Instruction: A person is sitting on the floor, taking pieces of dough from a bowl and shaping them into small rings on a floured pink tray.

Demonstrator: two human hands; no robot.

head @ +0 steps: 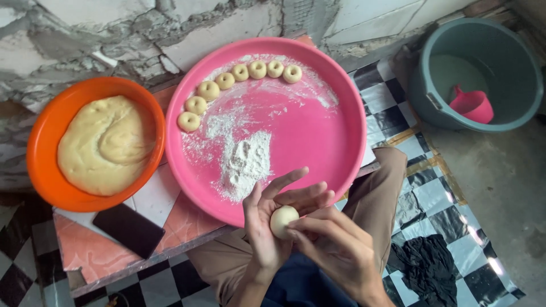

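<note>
A small pale dough ball [282,219] rests in the palm of my left hand [266,227], whose fingers are spread upward. My right hand [333,241] comes in from the right and pinches the ball with its fingertips. Both hands hover over the near rim of a large round pink tray [318,131]. Several ring-shaped dough pieces [239,73] lie in an arc along the tray's far left side, and a heap of white flour [245,160] sits near its middle.
An orange bowl [45,131] full of pale dough [105,145] stands to the left. A dark phone [128,228] lies on the low table. At top right stands a grey bucket [512,62] with a pink scoop [472,105]. A black cloth [427,267] lies on the checkered floor.
</note>
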